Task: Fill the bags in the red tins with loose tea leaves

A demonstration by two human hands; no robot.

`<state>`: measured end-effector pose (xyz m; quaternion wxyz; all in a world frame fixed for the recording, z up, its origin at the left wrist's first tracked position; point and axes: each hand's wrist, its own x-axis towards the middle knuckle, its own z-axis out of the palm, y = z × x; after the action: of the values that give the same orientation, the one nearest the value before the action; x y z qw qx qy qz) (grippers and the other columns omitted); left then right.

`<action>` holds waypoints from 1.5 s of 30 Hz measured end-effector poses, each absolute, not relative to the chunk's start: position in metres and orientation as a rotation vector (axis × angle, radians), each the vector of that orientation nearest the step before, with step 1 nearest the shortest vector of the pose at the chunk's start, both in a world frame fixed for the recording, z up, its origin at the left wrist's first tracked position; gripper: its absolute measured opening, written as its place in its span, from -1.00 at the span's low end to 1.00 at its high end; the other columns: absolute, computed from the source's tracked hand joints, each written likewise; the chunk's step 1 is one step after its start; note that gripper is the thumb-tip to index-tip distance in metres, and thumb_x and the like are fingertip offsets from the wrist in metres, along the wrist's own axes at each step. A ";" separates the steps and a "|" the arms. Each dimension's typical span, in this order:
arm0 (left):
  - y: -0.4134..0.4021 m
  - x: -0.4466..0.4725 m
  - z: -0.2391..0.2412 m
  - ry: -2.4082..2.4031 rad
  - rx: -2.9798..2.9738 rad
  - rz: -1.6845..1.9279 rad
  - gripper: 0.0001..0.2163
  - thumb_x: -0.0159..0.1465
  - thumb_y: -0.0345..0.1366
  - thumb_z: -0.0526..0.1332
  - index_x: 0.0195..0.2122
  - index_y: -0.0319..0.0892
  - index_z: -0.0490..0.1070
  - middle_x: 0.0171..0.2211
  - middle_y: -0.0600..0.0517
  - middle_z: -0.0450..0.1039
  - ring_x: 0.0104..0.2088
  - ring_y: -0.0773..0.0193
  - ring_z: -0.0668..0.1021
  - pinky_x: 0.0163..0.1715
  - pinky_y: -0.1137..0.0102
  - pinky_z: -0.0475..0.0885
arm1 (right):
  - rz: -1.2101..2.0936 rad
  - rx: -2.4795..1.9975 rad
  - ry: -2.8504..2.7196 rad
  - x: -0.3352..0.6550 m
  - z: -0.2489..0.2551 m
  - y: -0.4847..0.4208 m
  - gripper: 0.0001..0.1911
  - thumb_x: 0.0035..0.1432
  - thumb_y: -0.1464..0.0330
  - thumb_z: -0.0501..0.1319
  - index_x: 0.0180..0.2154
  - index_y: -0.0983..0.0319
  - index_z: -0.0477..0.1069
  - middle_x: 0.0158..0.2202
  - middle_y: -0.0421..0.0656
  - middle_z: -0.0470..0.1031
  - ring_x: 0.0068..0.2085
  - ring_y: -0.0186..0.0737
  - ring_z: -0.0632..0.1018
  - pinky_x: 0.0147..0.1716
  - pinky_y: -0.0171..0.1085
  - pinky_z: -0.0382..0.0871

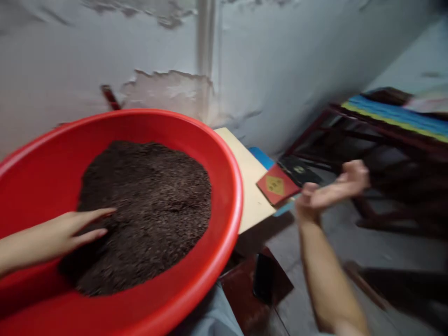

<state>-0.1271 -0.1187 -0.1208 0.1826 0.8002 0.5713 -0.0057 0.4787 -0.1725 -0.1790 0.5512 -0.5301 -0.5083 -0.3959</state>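
Left hand (70, 231) flat, fingers spread on dark granules (157, 210) in red basin (238, 186) — probably loose, scoop cupped; right hand (331, 189) half-curled, grasp unclear.

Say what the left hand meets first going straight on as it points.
The left hand lies on the heap of dark brown grains, so more of that; beyond, likely the round red plastic basin's wall.

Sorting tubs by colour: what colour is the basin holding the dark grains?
The basin is bright red; head view.
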 end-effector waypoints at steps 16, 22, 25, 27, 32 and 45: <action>-0.282 -0.262 -0.050 3.031 1.804 0.035 -0.74 0.34 -0.22 0.20 -0.04 -0.20 0.56 -0.03 -0.22 0.56 0.04 -0.14 0.53 0.01 0.05 0.43 | -0.312 0.093 -2.758 -0.083 -0.055 -0.118 -0.72 0.32 0.41 0.14 0.02 0.27 0.49 0.03 0.07 0.51 0.00 0.06 0.50 -0.04 0.00 0.31; -0.334 -0.312 -0.102 3.252 1.194 -0.047 -0.40 0.36 -0.03 0.18 0.30 -0.37 0.30 0.25 -0.45 0.32 0.24 -0.37 0.38 0.13 -0.22 0.34 | -0.132 -0.001 -2.947 -0.244 -0.079 -0.133 -0.38 0.26 0.60 0.15 0.32 0.19 0.27 0.31 0.07 0.29 -0.13 -0.15 0.56 -0.30 -0.24 0.28; -0.337 -0.318 -0.132 3.220 1.194 0.080 -0.32 0.41 -0.04 0.11 0.43 -0.37 0.08 0.40 -0.44 0.10 0.37 -0.31 0.24 0.26 -0.26 0.19 | -0.102 -0.099 -3.023 -0.281 -0.093 -0.130 -0.38 0.20 0.61 0.28 0.27 0.24 0.33 0.21 0.05 0.41 -0.24 -0.29 0.55 -0.35 -0.30 0.26; -0.336 -0.323 -0.145 3.212 1.222 0.139 -0.39 0.44 -0.09 0.06 0.42 -0.35 0.12 0.41 -0.40 0.11 0.40 -0.26 0.20 0.29 -0.26 0.13 | -0.069 -0.156 -3.043 -0.292 -0.099 -0.124 -0.56 0.23 0.56 0.29 0.14 0.30 0.44 0.08 0.00 0.50 -0.27 -0.33 0.54 -0.34 -0.31 0.26; -0.337 -0.334 -0.154 3.188 1.323 0.198 -0.51 0.41 -0.21 0.05 0.32 -0.29 0.30 0.33 -0.32 0.28 0.40 -0.23 0.21 0.31 -0.28 0.09 | -0.087 -0.155 -2.919 -0.277 -0.089 -0.100 -0.87 0.31 0.50 0.23 -0.12 0.28 0.52 -0.12 -0.08 0.55 -0.32 -0.31 0.52 -0.38 -0.30 0.27; -0.276 -0.246 -0.059 2.546 1.884 1.592 -0.08 0.24 0.14 0.25 0.48 -0.16 -0.14 0.39 -0.27 0.17 0.37 -0.12 0.31 0.35 -0.05 0.22 | 1.178 -0.441 -1.621 -0.018 -0.052 -0.031 -0.50 0.18 -0.14 0.21 -0.28 0.10 0.11 -0.47 -0.31 0.31 -0.47 -0.31 0.46 -0.31 -0.17 0.50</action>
<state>-0.2461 -0.2761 -0.0595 -0.2001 0.5207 0.7038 0.4399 -0.0176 -0.0310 -0.0519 0.5183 -0.1840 -0.6757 0.4908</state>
